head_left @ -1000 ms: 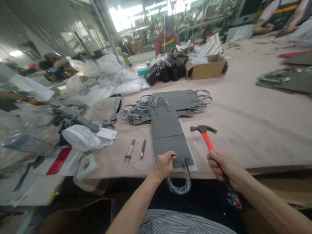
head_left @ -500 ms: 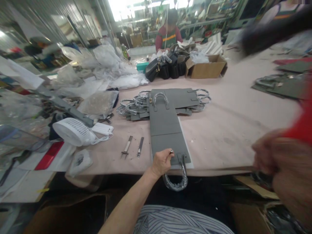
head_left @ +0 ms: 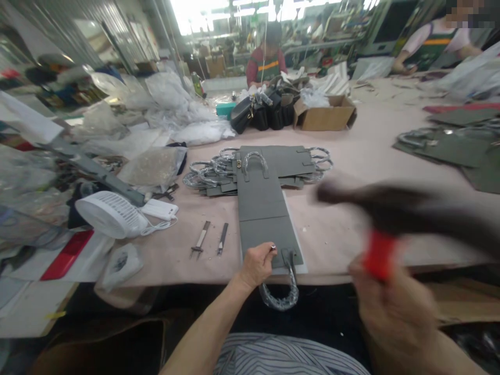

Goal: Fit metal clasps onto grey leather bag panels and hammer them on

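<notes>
My right hand (head_left: 394, 302) is closed around the red handle of a claw hammer (head_left: 406, 211), raised in the air to the right and blurred by motion. My left hand (head_left: 258, 264) pinches a small metal punch, of which only the shiny top (head_left: 273, 248) shows above the fingers. It rests at the near end of a long grey bag panel (head_left: 261, 200) lying on the table. A plastic-wrapped handle (head_left: 282, 302) on that panel hangs over the table edge beside my left hand. A second wrapped handle (head_left: 255, 162) is at the panel's far end.
More grey panels with wrapped handles (head_left: 295, 159) lie beneath and behind. Two small metal tools (head_left: 201, 239) lie to the left, near a white fan (head_left: 113, 214). Black bags (head_left: 265, 112) and a cardboard box (head_left: 326, 114) stand farther back. Other people sit across the table.
My right hand has swung the hammer leftward and inward, from the right edge of view toward the panel. My left hand stays in place with the punch.
</notes>
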Tool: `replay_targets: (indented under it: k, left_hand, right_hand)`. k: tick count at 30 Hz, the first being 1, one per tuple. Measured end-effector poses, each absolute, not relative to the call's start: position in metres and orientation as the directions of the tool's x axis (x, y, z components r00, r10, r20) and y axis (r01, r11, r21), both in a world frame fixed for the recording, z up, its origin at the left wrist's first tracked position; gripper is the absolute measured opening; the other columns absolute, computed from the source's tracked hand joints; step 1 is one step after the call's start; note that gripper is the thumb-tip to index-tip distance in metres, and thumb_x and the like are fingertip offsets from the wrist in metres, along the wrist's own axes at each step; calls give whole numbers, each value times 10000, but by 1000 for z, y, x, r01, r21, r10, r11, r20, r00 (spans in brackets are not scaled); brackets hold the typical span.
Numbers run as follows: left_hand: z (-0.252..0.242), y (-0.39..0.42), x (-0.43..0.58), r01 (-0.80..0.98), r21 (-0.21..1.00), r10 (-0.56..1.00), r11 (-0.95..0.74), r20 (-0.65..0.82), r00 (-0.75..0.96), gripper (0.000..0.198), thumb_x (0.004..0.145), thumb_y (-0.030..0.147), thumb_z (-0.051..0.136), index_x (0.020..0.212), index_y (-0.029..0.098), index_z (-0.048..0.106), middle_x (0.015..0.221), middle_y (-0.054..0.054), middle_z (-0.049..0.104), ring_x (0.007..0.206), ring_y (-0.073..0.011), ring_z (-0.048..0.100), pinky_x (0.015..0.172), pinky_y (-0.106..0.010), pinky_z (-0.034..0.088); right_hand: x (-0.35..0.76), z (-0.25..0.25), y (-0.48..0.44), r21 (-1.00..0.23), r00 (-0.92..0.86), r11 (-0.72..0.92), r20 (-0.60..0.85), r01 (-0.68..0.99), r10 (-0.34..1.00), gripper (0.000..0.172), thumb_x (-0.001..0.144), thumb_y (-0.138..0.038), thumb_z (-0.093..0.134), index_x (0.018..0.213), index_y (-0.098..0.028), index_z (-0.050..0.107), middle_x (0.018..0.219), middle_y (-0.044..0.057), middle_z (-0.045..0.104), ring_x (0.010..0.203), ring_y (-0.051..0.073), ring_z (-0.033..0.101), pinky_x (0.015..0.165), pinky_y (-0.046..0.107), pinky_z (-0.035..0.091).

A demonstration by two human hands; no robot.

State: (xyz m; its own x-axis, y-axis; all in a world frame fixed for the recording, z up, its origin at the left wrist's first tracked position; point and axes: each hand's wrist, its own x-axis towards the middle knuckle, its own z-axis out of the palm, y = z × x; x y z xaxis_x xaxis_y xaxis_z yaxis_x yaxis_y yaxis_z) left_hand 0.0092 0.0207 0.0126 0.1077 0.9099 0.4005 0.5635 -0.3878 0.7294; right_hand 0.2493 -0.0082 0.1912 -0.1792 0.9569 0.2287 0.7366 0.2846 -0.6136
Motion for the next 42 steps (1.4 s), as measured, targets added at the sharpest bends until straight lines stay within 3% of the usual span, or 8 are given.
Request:
replay_targets:
  k: [5, 12, 15, 19, 28, 34, 39, 42]
  left_hand:
    - [14, 20, 10, 569, 731, 916, -375, 386, 108, 197, 965, 208, 466, 948, 197, 662, 791, -57, 719, 715, -167, 699, 695, -250, 553]
    - [20, 20, 13, 573, 715, 898, -402, 431, 92, 174, 982, 207, 453, 922, 197, 616, 783, -54, 705, 712, -166, 695, 691, -246, 553]
    - [21, 19, 14, 592, 693, 890, -412, 445, 99, 173, 989, 222, 452, 925, 197, 611, 776, -51, 698, 714, -168, 695, 686, -243, 549]
    - [21, 14, 14, 593, 705, 903, -389, 418, 96, 190, 995, 238, 451, 938, 193, 626, 799, -58, 707, 727, -169, 691, 702, -254, 554]
    - [34, 21, 18, 341, 939, 968, -40, 122, -221, 306, 996, 325, 441, 793, 181, 620, 746, -53, 715, 681, -166, 699, 649, -265, 591]
    - [44, 3, 17, 533, 692, 871, -488, 429, 240, 296, 986, 377, 470, 848, 230, 687, 790, -92, 729, 735, -197, 708, 752, -314, 596]
    - [46, 51, -46, 745, 661, 879, 84, 303, -368, 256, 994, 277, 441, 987, 174, 675, 771, -90, 728, 685, -210, 707, 671, -302, 554]
    - [49, 78, -86, 826, 477, 886, 299, 183, -427, 218, 920, 206, 545, 1078, 151, 685, 971, -153, 755, 892, -263, 730, 794, -343, 549]
  right_hand:
    - [265, 146, 0, -475, -321, 272, -24, 837, 947, 356, 938, -534, 429, 732, -252, 500, 497, -13, 528, 404, 165, 464, 464, 295, 250]
    - [304, 91, 57, -646, -89, -112, -271, 755, 958, 391, 925, -537, 367, 671, -249, 443, 514, -18, 465, 442, 163, 431, 454, 276, 345]
    - [299, 63, 70, -436, -52, 17, -70, 900, 996, 315, 935, -412, 396, 765, -206, 563, 647, 52, 571, 539, 201, 530, 536, 317, 429]
    - [259, 52, 60, -297, -218, 302, 285, 906, 933, 349, 950, -342, 451, 1173, -131, 619, 1196, 200, 618, 1047, 309, 618, 917, 461, 502]
    - [187, 20, 13, -405, -333, 372, 164, 835, 928, 523, 925, -242, 508, 1429, -103, 501, 1501, 185, 465, 1396, 361, 384, 1141, 541, 385]
    - [192, 13, 16, -413, -330, 408, 249, 814, 911, 550, 909, -209, 482, 1455, -140, 467, 1481, 176, 493, 1394, 351, 408, 1125, 541, 414]
    - [192, 14, 2, -393, -216, 313, 272, 865, 938, 574, 894, -261, 519, 1440, -108, 437, 1443, 248, 495, 1247, 392, 553, 995, 538, 517]
    - [202, 14, -10, -391, -184, 239, 175, 889, 967, 566, 857, -193, 472, 1415, -99, 460, 1288, 247, 596, 1002, 348, 687, 808, 453, 593]
